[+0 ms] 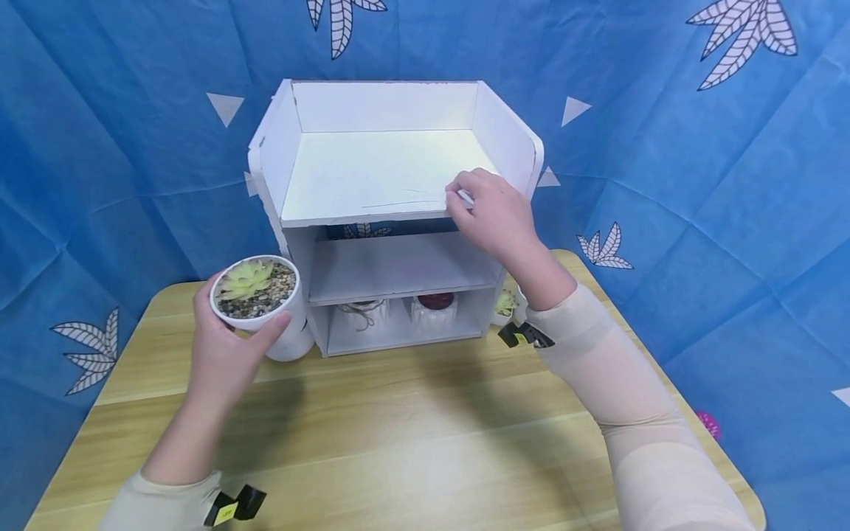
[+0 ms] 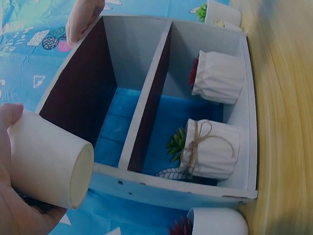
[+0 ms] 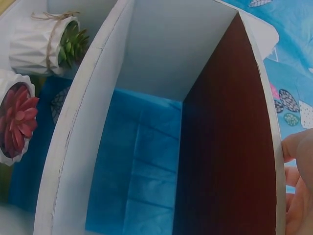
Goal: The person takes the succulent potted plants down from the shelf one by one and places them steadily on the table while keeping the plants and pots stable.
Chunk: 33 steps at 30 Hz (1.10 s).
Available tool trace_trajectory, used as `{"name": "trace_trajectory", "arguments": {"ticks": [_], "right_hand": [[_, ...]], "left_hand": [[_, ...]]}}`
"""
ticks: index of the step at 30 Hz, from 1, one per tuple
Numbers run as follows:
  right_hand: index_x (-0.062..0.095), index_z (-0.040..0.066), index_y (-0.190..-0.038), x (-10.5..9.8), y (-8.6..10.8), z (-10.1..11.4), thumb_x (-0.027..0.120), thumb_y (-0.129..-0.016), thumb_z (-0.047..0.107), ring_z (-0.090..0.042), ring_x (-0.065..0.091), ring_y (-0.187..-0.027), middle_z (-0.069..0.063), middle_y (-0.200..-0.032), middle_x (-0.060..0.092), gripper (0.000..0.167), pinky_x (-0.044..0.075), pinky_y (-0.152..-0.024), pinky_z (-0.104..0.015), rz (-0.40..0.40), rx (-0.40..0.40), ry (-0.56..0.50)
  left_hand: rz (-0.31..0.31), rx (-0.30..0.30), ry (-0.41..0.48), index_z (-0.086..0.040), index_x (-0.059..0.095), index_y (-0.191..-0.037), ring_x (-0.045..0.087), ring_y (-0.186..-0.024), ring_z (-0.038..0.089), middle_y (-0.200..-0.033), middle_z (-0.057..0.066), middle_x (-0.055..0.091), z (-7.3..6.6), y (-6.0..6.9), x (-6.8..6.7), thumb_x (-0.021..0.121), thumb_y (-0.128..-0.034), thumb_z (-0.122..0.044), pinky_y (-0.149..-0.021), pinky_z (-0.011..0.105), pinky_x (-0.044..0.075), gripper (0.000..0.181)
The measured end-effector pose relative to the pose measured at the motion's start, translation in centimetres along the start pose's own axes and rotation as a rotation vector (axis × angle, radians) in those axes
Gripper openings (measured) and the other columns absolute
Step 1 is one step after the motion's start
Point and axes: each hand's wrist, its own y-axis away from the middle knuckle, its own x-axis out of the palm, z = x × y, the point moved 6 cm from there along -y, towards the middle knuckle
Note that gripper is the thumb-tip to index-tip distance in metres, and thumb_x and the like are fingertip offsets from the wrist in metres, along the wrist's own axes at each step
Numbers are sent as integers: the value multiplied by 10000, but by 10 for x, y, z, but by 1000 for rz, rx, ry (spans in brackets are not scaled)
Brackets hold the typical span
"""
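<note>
My left hand (image 1: 229,343) grips a white round pot (image 2: 46,161) near the shelf's left side. A pale green succulent (image 1: 246,280) grows from pebbles in it. At the front edge of the top board of a white shelf unit (image 1: 392,173), my right hand (image 1: 494,210) rests with bent fingers and no object visible in them. On the bottom shelf stand two ribbed white pots: one tied with twine (image 2: 210,149) with a green succulent, the other (image 2: 220,76) with a red succulent (image 3: 19,117).
Another white pot (image 1: 292,343) stands left of the unit, with a red plant (image 2: 181,226). Right of it, a small green succulent (image 1: 506,302) is partly hidden by my right arm. The wooden table (image 1: 398,428) extends in front; blue patterned cloth (image 1: 730,184) hangs behind.
</note>
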Motion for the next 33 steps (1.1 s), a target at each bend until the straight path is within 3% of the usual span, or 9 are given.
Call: {"name": "trace_trajectory", "arguments": {"ticks": [10,21,33], "right_hand": [[697,179,-1159,1,1,-1,442,-1012,357,-197,575,-918,-10,-1120,648,344,497,-750,-402,12,4,0],[697,176,-1156,2,1,-1,438,-1014,357,-197,569,-898,-14,-1086,643,346,494,-737,-389,11,7,0],[696,179,-1159,0,0,0,434,-1015,357,-193,566,-891,-12,-1082,642,349,490,-728,-384,4,-4,4]], "left_hand": [[-58,-45,-26,-187,175,-1556,396,-1336,198,-1533,68,332,18,-6,-18,802,-835,-225,-1099,269,368,956],[-95,-98,-88,-218,143,-1565,346,-1385,218,-1567,53,288,35,-13,-31,789,-849,-305,-1152,363,307,968],[-155,-94,-72,-223,172,-1545,356,-1370,190,-1543,47,314,48,-18,-39,800,-830,-305,-1152,307,282,955]]}}
